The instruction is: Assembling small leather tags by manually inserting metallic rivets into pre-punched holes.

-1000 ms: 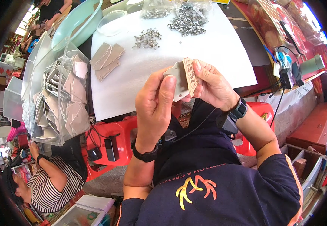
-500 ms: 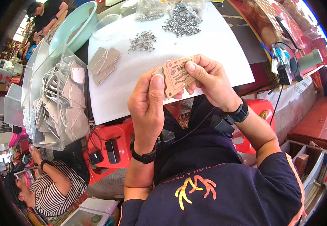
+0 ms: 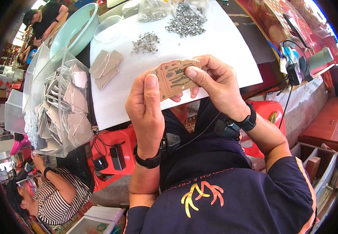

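Between both hands, above the near edge of the white table mat, I hold printed brown cardboard tags with notched edges and small holes. My left hand pinches their left side, thumb on top. My right hand grips the right side with its thumb across the printed face. How many pieces are layered there I cannot tell. A small stack of plain grey-brown cards lies on the mat to the left. Beyond my hands is a loose heap of small metal fasteners, with a larger pile of metal pieces behind it.
A clear plastic bin full of cards stands left of the mat, near a pale green basin. A red stool bears a dark device and cables. Cables and a grey-green cylinder are at right. Two other people work at left.
The tags have shifted slightly left and turned so their printed face shows wider. My left hand has moved a little left, and my right thumb sits further in over the print.
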A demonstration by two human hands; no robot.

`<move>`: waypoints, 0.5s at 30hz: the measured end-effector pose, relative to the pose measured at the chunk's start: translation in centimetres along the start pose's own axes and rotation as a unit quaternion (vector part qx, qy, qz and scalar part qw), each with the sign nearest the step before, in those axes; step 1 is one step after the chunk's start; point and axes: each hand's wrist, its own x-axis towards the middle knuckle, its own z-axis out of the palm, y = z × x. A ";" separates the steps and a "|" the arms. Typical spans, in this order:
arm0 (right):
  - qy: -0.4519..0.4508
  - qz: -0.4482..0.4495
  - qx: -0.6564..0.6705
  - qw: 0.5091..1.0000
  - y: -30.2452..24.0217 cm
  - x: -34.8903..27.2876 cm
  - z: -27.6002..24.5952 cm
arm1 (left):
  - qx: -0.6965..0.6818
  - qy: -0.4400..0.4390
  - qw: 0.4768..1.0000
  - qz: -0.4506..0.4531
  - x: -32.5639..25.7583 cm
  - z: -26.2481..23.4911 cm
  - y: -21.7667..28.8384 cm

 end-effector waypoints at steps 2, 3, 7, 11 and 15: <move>0.007 -0.001 -0.006 1.000 0.0 0.0 0.1 | -0.004 0.001 1.000 0.000 0.0 0.0 -0.1; 0.007 0.000 -0.007 1.000 0.1 0.1 0.1 | -0.006 -0.001 1.000 0.008 0.0 -0.1 -0.3; 0.010 0.001 -0.009 1.000 -0.2 0.1 0.5 | -0.019 0.022 0.999 0.013 0.2 0.4 0.1; 0.010 0.003 -0.001 1.000 -0.8 0.4 0.9 | -0.019 0.037 0.999 0.012 0.5 0.7 0.5; 0.001 0.018 0.045 0.999 -1.2 0.7 1.2 | -0.022 0.037 0.999 0.015 1.0 0.7 0.8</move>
